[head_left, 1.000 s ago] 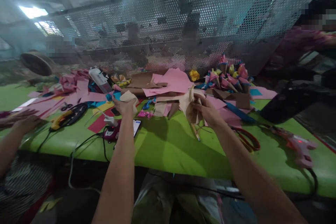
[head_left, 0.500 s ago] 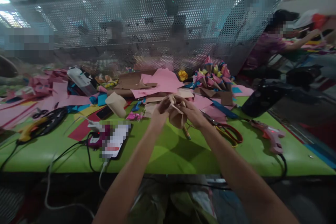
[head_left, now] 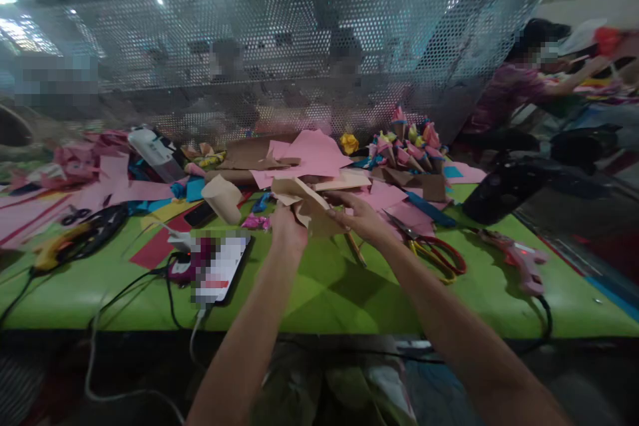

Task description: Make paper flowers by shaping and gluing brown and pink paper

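Observation:
A creased sheet of tan paper (head_left: 320,218) is held up over the middle of the green table (head_left: 319,299), opened out between my hands. My left hand (head_left: 288,227) is closed on its crumpled left part. On the other side, my right hand (head_left: 357,216) grips the right edge, thumb and fingers partly hidden. A pencil (head_left: 356,251) lies just below the right hand. Red-and-yellow-handled scissors (head_left: 439,258) rest to the right of that hand.
A pink glue gun (head_left: 519,258) lies at the right. To the left are a phone (head_left: 222,269), a paper roll (head_left: 222,200) and cables. Pink paper (head_left: 312,154) and bundled paper flowers (head_left: 404,146) line the back, before a perforated metal panel (head_left: 279,66). A person (head_left: 509,86) sits far right.
The tan paper was bunched up between both hands; now it is spread wider. My left hand has moved left with its part, while the right hand has shifted only slightly.

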Demonstrator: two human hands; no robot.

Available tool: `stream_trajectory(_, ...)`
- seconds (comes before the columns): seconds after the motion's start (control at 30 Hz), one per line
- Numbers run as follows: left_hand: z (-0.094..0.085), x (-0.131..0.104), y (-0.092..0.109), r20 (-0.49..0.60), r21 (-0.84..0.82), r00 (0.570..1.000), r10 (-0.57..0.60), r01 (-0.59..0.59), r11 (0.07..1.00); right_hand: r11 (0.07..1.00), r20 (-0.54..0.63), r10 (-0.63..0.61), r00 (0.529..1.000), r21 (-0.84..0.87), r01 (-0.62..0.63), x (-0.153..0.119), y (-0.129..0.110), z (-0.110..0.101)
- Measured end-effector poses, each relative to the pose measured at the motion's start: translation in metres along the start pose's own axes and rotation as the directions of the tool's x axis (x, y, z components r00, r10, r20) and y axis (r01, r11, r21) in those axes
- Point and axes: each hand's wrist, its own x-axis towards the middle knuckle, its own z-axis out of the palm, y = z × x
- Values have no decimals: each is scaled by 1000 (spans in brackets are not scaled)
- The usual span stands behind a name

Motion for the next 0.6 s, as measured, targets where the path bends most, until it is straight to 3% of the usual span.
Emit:
stream_trajectory(0.13, 10, -6, -8, -25, -90, 1000, -1, -2, 996, 999, 61, 34, 998, -11, -33, -4, -6, 15)
stream_trajectory(0.3, 13, -8, -9, -46, -136, 998, -49, 42, 990, 949, 180, 172, 968, 234, -212, -3, -5, 22)
stream_trajectory(0.4, 12, -9, -6, -24, -149, 999, -38, 34, 988, 930, 136, 190, 972, 291, -222, -3, -6, 23)
stream_trajectory(0.5, 12, -8, -3, 24, -136, 1000, -5, 8, 991, 939, 111, 174, 979, 282, -199, -5, -10, 22)
stream_trajectory(0.6, 14, -5, -2, 28, -76, 1000, 8, -6, 997, 966, 207, 180, 962, 145, -212, -8, -13, 19)
